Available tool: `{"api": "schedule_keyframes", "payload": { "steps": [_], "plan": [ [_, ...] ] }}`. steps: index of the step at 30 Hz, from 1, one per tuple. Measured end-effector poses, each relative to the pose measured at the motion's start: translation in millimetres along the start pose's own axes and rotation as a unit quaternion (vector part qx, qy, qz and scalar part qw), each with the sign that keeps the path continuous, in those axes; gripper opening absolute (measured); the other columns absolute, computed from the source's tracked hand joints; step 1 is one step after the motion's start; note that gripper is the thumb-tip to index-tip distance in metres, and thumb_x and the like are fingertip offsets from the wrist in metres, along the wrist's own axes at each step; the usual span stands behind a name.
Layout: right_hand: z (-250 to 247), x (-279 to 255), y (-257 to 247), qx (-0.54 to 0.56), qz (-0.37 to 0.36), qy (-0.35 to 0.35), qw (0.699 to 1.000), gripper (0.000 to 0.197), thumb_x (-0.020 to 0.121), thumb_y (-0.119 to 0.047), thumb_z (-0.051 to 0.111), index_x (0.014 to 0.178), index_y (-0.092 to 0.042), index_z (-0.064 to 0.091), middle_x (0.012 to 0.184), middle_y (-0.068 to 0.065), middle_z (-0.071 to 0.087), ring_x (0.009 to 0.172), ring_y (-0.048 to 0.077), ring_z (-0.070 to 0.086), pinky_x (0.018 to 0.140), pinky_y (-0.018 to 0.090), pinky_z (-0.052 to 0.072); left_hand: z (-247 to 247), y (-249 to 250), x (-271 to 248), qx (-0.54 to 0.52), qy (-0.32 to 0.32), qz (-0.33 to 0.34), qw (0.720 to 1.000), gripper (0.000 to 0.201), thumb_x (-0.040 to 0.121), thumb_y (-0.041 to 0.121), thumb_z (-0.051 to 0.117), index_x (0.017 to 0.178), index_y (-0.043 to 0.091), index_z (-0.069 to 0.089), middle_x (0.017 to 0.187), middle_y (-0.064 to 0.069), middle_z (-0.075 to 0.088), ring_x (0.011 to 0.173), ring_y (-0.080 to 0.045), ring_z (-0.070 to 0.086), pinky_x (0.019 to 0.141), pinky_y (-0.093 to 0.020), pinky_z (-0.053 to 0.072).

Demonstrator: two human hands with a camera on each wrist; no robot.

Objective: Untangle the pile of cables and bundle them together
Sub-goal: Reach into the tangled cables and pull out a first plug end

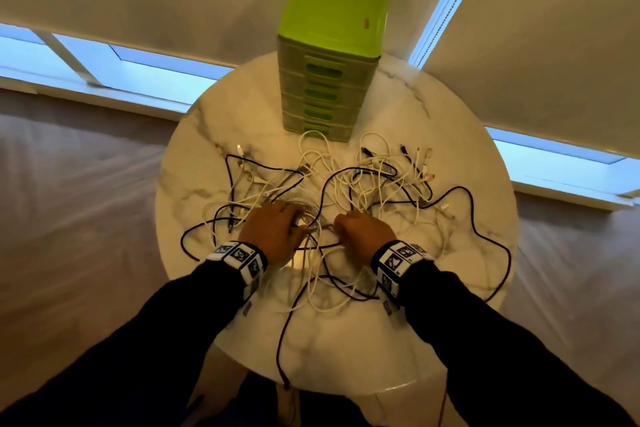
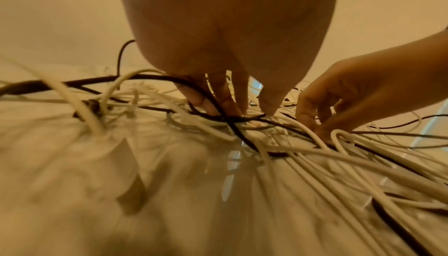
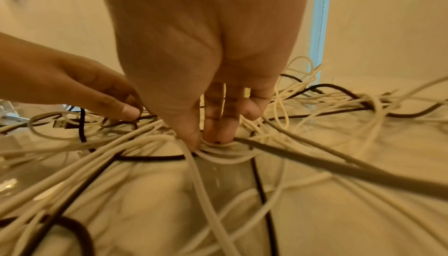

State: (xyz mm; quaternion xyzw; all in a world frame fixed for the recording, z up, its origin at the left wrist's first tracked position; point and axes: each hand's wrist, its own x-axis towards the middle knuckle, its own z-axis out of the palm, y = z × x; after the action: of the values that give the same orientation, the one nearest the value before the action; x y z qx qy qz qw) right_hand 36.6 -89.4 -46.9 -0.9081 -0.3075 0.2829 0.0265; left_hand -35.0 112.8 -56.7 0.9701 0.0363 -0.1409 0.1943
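A tangle of white and black cables [image 1: 363, 184] lies spread over a round marble table [image 1: 346, 357]. Both hands are down in the near middle of the pile, close together. My left hand [image 1: 277, 229] reaches into the tangle, and a black cable [image 2: 232, 131] runs between its thumb and fingers [image 2: 227, 104]. My right hand [image 1: 360, 229] is curled, its thumb and fingertips pinching a small bunch of white cables [image 3: 218, 150] just off the tabletop. The cable ends under both palms are hidden.
A green drawer unit [image 1: 329, 45] stands at the back of the table, right behind the pile. One black cable [image 1: 282, 340] hangs over the near edge. A USB plug [image 3: 60, 124] lies by the left hand. Window blinds and a covered floor surround the table.
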Motion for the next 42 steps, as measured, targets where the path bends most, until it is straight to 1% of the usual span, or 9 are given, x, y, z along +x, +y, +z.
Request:
{"api": "schedule_keyframes", "payload": {
  "steps": [4,8,14,17,22,26,31,37,42],
  "plan": [
    [-16,-13,15,-0.009,0.037,0.020,0.999,0.024,0.094,-0.013,0.049,0.117,-0.014,0.055,0.118,0.015,0.057,0.108,0.038,0.059,0.077,0.040,0.047,-2,7,13,-0.015,-0.004,0.005,1.000,0.037,0.098,0.041,0.049,0.134,0.032,0.057,0.126,0.000,0.069,0.117,-0.025,0.062,0.100,-0.038,0.044],
    [-13,-22,9,0.023,0.030,0.109,0.993,0.020,0.093,-0.011,0.055,0.110,-0.011,0.065,0.115,0.015,0.054,0.098,0.038,0.058,0.075,0.039,0.045,0,9,16,0.001,-0.025,0.026,0.999,0.043,0.096,0.051,0.047,0.136,0.039,0.055,0.132,0.005,0.065,0.121,-0.022,0.060,0.104,-0.042,0.041],
    [2,-5,-25,0.148,0.049,0.034,0.987,0.026,0.101,-0.020,0.046,0.116,-0.011,0.065,0.116,0.016,0.064,0.110,0.034,0.059,0.090,0.037,0.046,-8,4,13,-0.045,-0.053,-0.035,0.997,0.038,0.083,0.050,0.045,0.104,0.023,0.062,0.103,-0.005,0.072,0.100,-0.030,0.065,0.088,-0.039,0.049],
    [5,4,-35,0.191,0.102,0.038,0.976,0.022,0.097,-0.033,0.053,0.105,-0.017,0.066,0.107,0.013,0.069,0.103,0.033,0.063,0.086,0.038,0.052,-12,-5,8,-0.128,-0.027,-0.065,0.989,0.015,0.091,0.031,0.059,0.102,0.021,0.062,0.101,-0.005,0.067,0.094,-0.026,0.061,0.077,-0.035,0.047],
    [7,10,-50,0.147,0.128,0.046,0.980,0.043,0.083,-0.056,0.064,0.104,-0.019,0.063,0.109,0.009,0.064,0.101,0.031,0.062,0.085,0.041,0.054,-15,-26,0,-0.175,0.000,-0.051,0.983,0.014,0.095,0.019,0.059,0.108,0.021,0.064,0.099,0.002,0.063,0.088,-0.014,0.055,0.076,-0.028,0.038],
    [9,17,-57,0.151,0.150,0.061,0.975,0.034,0.089,-0.045,0.063,0.104,-0.016,0.065,0.112,0.010,0.064,0.105,0.032,0.063,0.082,0.036,0.050,-12,-26,-1,-0.161,-0.022,-0.050,0.986,0.018,0.089,0.029,0.069,0.106,0.026,0.065,0.093,0.006,0.064,0.087,-0.014,0.061,0.072,-0.027,0.041],
    [5,13,-48,0.170,0.158,0.047,0.972,0.026,0.092,-0.038,0.058,0.098,-0.015,0.069,0.106,0.010,0.068,0.101,0.032,0.065,0.082,0.037,0.054,-4,-21,2,-0.097,-0.052,-0.080,0.991,0.042,0.073,0.062,0.067,0.105,0.036,0.061,0.096,0.006,0.067,0.088,-0.019,0.064,0.079,-0.038,0.055],
    [-20,7,-11,0.170,0.134,0.104,0.971,0.030,0.096,-0.038,0.052,0.103,-0.010,0.058,0.105,0.017,0.064,0.098,0.036,0.062,0.080,0.041,0.051,-6,-22,9,-0.082,-0.009,-0.093,0.992,0.020,0.087,0.032,0.061,0.107,0.030,0.060,0.105,0.000,0.068,0.095,-0.027,0.066,0.078,-0.036,0.051],
    [-28,4,-5,0.145,0.113,0.163,0.969,0.014,0.098,-0.027,0.047,0.111,-0.021,0.049,0.094,0.017,0.065,0.087,0.038,0.063,0.070,0.041,0.052,-10,-22,4,-0.136,-0.007,-0.059,0.989,0.026,0.089,0.043,0.061,0.114,0.037,0.058,0.097,0.010,0.068,0.090,-0.017,0.066,0.081,-0.038,0.054]
  ]
}}
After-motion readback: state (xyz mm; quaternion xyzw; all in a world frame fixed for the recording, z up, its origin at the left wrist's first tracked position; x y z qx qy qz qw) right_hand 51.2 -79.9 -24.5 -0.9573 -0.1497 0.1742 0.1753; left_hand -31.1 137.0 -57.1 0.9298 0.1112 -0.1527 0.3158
